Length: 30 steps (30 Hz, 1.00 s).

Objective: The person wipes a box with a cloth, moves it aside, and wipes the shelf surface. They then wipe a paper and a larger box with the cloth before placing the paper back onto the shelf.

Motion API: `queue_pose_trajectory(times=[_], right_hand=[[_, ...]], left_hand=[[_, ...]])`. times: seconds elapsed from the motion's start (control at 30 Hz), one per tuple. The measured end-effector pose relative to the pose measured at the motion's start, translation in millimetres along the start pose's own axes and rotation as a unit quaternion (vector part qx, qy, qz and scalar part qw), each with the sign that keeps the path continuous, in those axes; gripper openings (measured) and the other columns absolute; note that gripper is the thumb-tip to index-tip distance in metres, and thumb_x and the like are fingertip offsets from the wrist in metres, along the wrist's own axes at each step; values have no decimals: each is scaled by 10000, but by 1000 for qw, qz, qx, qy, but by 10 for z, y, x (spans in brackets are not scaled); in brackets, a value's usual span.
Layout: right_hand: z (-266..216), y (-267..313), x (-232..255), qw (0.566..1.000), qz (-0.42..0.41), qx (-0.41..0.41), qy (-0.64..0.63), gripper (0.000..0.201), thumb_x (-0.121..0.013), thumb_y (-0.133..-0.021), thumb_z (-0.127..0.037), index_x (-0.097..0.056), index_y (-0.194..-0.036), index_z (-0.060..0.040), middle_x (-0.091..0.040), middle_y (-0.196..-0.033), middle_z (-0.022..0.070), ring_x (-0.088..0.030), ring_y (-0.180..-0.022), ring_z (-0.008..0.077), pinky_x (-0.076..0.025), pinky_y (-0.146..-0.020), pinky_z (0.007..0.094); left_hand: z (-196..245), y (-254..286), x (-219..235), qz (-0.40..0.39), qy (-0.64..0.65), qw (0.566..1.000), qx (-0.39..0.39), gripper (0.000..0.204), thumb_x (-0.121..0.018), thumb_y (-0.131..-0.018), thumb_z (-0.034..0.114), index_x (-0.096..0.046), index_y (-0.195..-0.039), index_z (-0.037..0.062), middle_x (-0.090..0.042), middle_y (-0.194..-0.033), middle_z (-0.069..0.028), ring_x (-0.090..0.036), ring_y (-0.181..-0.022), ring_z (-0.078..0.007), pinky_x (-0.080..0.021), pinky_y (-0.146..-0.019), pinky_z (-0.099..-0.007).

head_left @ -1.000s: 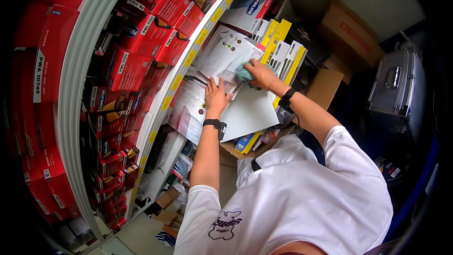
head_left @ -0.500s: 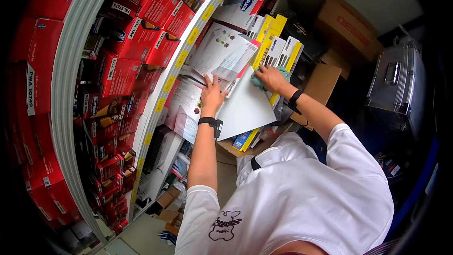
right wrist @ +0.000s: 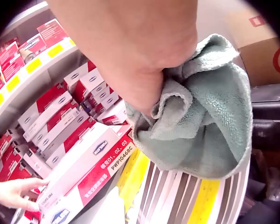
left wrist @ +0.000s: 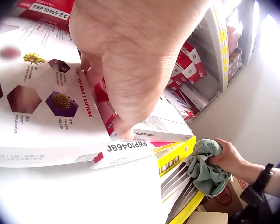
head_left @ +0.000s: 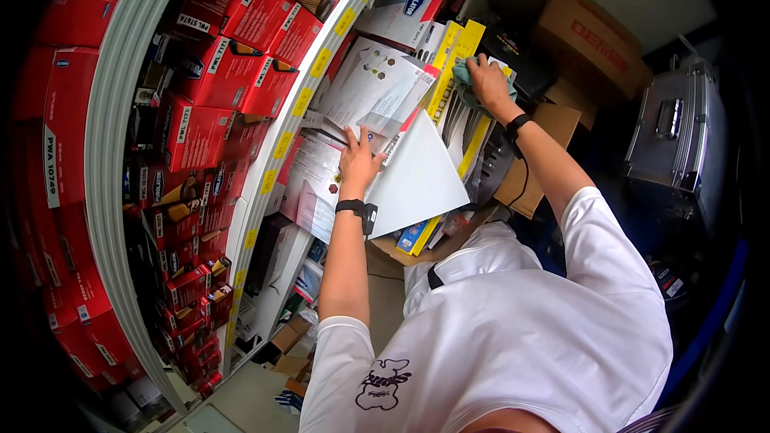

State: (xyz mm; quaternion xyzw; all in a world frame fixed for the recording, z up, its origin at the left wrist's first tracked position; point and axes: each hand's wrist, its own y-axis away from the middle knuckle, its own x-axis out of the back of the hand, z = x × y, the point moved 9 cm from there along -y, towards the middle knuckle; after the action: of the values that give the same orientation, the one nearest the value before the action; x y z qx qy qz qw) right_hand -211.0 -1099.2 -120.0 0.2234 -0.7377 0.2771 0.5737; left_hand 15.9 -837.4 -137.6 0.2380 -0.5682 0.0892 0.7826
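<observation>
A crumpled green cloth is gripped by my right hand, over the far end of the yellow and white boxes. In the right wrist view the cloth hangs in folds from the hand, above these boxes. My left hand rests with spread fingers on the white printed boxes. The left wrist view shows the left hand's fingertips at the edge of a box marked PWP10468C. A plain white panel lies beside that hand.
Shelves of red boxes stand at the left behind a white shelf edge. At the right are a brown carton, a silver metal case and an open cardboard flap. A black cable hangs near the right wrist.
My right hand has moved away from the white printed boxes, up and right across the yellow and white boxes, with the cloth. My left hand has stayed on the printed boxes.
</observation>
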Motion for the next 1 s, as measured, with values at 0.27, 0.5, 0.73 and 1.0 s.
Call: queue_pose_trajectory(times=[0.27,0.5,0.73,1.0], right_hand=[[-369,495,-309,995,-45,58,-73,337,-648,-795,-46,-549,-1117,-61,-579,-1031,200,-651,-775,396,-538,-668,492],[-915,1106,-556,987,-81,118,-73,332,-634,-793,-42,-548,-1114,-41,-564,-1054,185,-653,-762,362,-549,-655,474],[-797,1023,-524,982,-94,147,-75,318,-619,-800,-21,-547,-1106,-72,-555,-1066,167,-652,-824,357,-559,-691,459],[-450,580,-377,989,-95,111,-36,333,-613,-805,-12,-534,-1120,-80,-568,-1055,158,-654,-837,356,-559,-730,458]], left_hand=[[23,9,3,-9,-3,1000,7,909,-751,-860,381,-277,-1582,93,-189,-1604,-357,-541,-1229,-538,-442,-1069,-502],[15,10,-11,1,-5,1000,1,910,-757,-858,362,-272,-1578,88,-186,-1607,-352,-544,-1238,-511,-410,-1090,-484],[14,9,-9,1,2,1000,6,912,-759,-854,365,-278,-1579,91,-177,-1611,-350,-532,-1257,-506,-409,-1091,-485],[4,24,-16,-10,8,1000,18,919,-761,-853,369,-274,-1585,100,-160,-1621,-337,-519,-1262,-521,-404,-1101,-482]])
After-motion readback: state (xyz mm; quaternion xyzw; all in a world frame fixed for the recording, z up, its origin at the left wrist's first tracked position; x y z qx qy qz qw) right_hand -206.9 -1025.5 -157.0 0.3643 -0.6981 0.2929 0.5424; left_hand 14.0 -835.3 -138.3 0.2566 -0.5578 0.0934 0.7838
